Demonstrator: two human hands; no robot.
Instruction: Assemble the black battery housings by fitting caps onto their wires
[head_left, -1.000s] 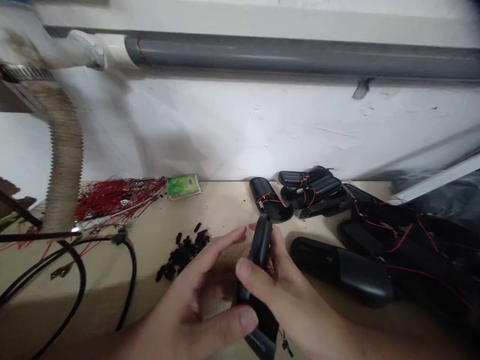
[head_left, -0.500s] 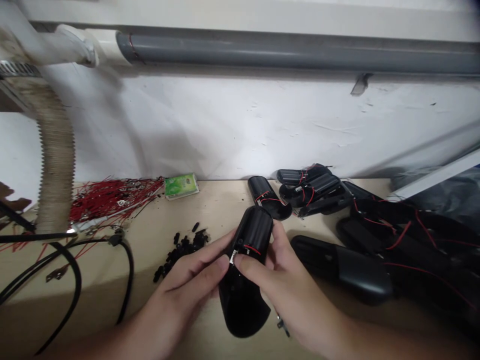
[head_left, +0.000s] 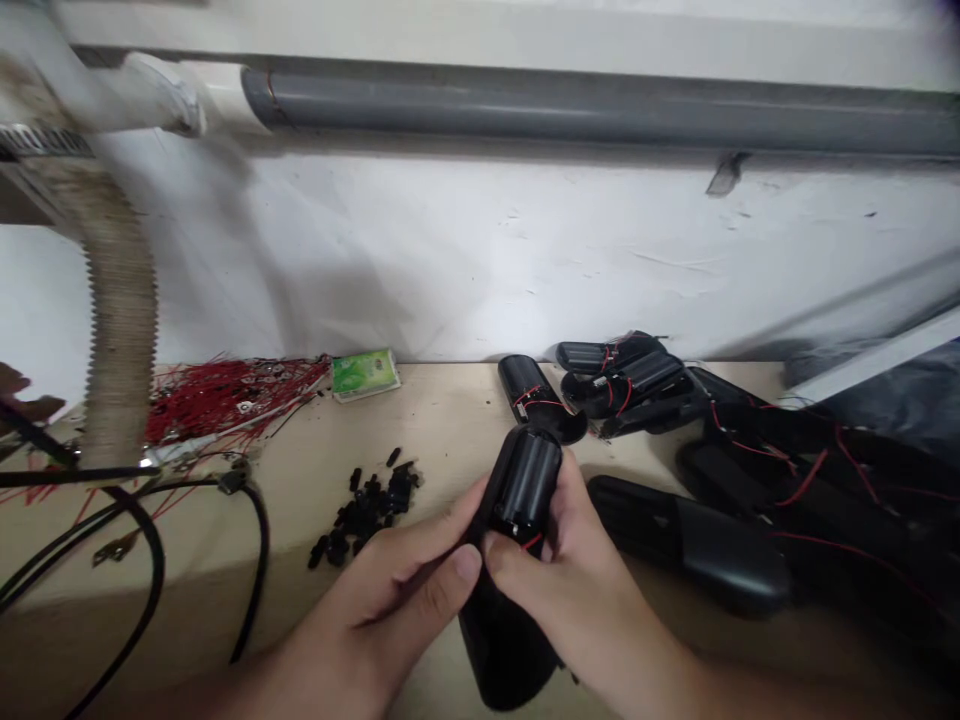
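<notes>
Both hands hold one black plastic housing (head_left: pixel 506 640), long and rounded, with a ribbed compartment at its far end. My left hand (head_left: pixel 409 580) is closed on its left side, the thumb lying along the edge. From the right, my right hand (head_left: pixel 577 590) wraps the housing, its thumb pressed on the inside just below the compartment. A short stretch of red wire (head_left: pixel 534 541) shows beside that thumb. The fingers under the housing are hidden. Just beyond it lies a similar black housing (head_left: pixel 525 385) with red wire.
Small black parts (head_left: pixel 367 510) lie in a heap left of my hands. Behind them are tangled red wires (head_left: pixel 232 395) and a green packet (head_left: pixel 365 374). Black cables (head_left: pixel 262 540) loop at the left, near a ribbed hose (head_left: pixel 120 320). More black housings (head_left: pixel 720 550) pile up on the right.
The housing and both hands have shifted slightly down and to the right. A white piece visible between the thumbs is now mostly covered by the right thumb.
</notes>
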